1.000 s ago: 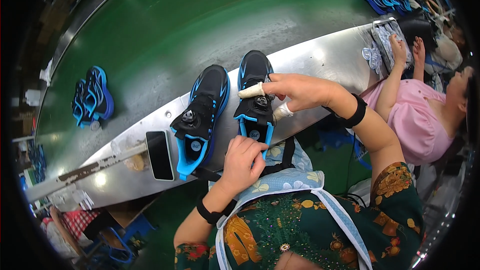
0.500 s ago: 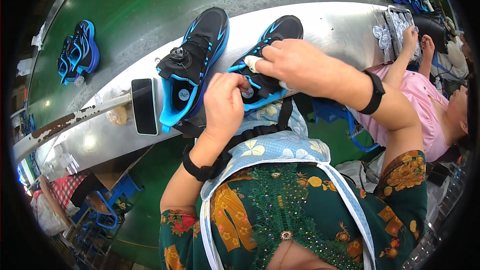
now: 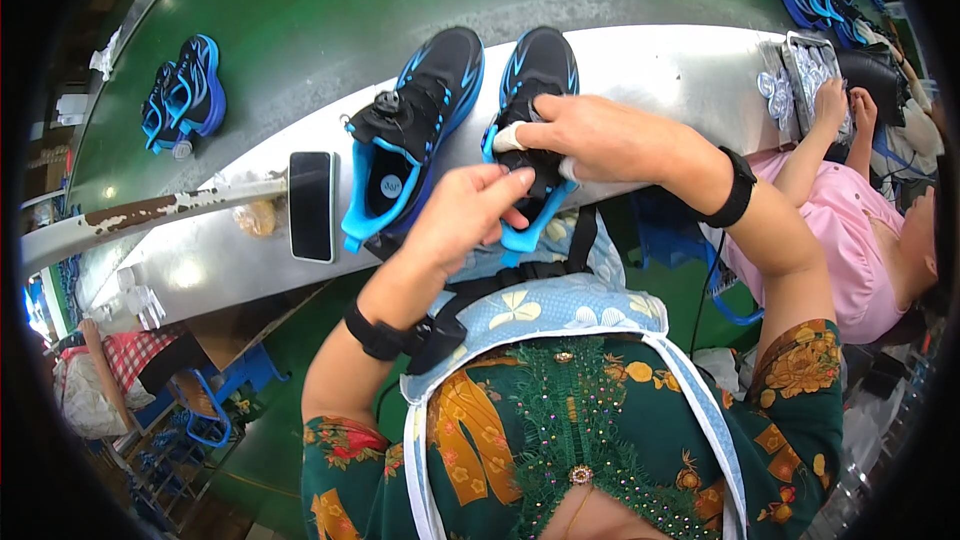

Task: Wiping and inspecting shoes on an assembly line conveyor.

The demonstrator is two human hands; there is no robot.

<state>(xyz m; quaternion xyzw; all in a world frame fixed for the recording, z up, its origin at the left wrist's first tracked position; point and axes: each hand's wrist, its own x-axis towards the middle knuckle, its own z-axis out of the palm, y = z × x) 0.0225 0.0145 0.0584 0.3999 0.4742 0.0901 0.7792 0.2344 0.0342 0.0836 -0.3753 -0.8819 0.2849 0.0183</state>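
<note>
Two black-and-blue sneakers lie side by side on a metal ledge (image 3: pixel 660 60), heels toward me. My right hand (image 3: pixel 590 135) grips the top of the right sneaker (image 3: pixel 540 70) over its tongue, a white wrap on one finger. My left hand (image 3: pixel 465 215) hovers at that shoe's heel opening, fingers pinched together on something too small to make out. The left sneaker (image 3: pixel 415 130) has a round dial closure on its tongue and lies untouched.
A black phone (image 3: pixel 311 205) lies on the ledge left of the shoes. Beyond the ledge runs a green conveyor belt (image 3: pixel 350 10) carrying another blue pair (image 3: pixel 185 100) at left and more at top right. A person in pink (image 3: pixel 850 230) works at my right beside a tray (image 3: pixel 800 80).
My left hand has lifted slightly off the right sneaker's opening and pinched its fingers. My right hand stays clamped on that shoe. The view has shifted a little.
</note>
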